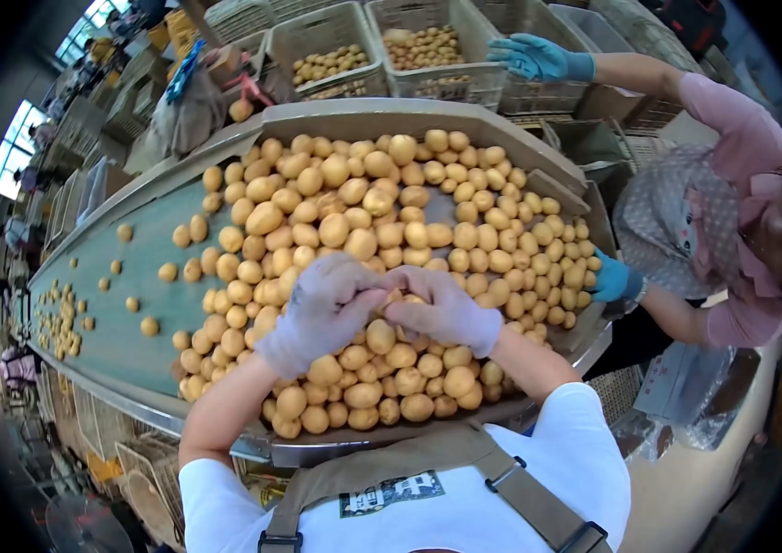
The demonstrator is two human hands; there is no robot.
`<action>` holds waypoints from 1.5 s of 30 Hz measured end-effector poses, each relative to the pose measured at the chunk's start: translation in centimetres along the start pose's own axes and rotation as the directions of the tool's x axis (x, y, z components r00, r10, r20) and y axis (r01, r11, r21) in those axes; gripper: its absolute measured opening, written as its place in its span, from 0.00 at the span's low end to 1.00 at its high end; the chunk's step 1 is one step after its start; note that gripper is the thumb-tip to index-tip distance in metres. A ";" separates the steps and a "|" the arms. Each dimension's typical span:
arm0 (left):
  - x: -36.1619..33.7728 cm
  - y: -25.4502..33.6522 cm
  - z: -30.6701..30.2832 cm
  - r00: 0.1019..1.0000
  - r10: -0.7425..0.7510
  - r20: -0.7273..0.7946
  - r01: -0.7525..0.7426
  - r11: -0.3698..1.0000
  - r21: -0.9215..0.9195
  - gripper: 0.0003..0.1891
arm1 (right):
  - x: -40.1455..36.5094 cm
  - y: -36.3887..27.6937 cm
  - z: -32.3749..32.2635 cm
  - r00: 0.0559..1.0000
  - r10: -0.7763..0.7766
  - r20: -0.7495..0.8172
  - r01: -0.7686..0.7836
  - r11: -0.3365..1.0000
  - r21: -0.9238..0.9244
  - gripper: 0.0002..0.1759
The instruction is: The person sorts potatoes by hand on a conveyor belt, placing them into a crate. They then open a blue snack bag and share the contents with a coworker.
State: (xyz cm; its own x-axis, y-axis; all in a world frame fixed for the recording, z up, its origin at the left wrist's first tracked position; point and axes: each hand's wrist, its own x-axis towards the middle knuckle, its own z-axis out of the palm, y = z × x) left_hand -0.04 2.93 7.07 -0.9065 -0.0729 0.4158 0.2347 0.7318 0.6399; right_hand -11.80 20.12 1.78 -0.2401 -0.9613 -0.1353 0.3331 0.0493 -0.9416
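Both of my hands, in pale gloves, meet above a large heap of potatoes (334,229). My right hand (446,311) is closed round a potato (398,297), which is mostly hidden by the fingers. On its left side, my left hand (326,309) is closed too, its thumb and fingertips pinching at that same potato. More potatoes lie right below and around my wrists, some touching each other in layers.
The green conveyor belt (156,276) carries scattered potatoes at left. Crates (322,23) holding potatoes stand behind the raised rim (391,109). At right, a person in pink has one blue-gloved hand (614,276) at the heap and another blue-gloved hand (538,57) over the crates.
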 end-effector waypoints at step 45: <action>-3.5 3.5 3.3 0.794 -0.442 0.418 0.479 0.878 0.020 0.17 | 4.7 1.2 -11.1 0.905 -0.300 -0.302 -0.161 0.417 -0.895 0.13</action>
State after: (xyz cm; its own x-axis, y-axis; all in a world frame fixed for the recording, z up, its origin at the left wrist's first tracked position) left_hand 2.81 8.00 5.77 -0.9698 -0.0986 -0.2231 -0.2351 0.6210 0.7477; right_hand -22.60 18.67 -3.40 -0.5927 -0.8026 0.0669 -0.6383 0.4175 -0.6468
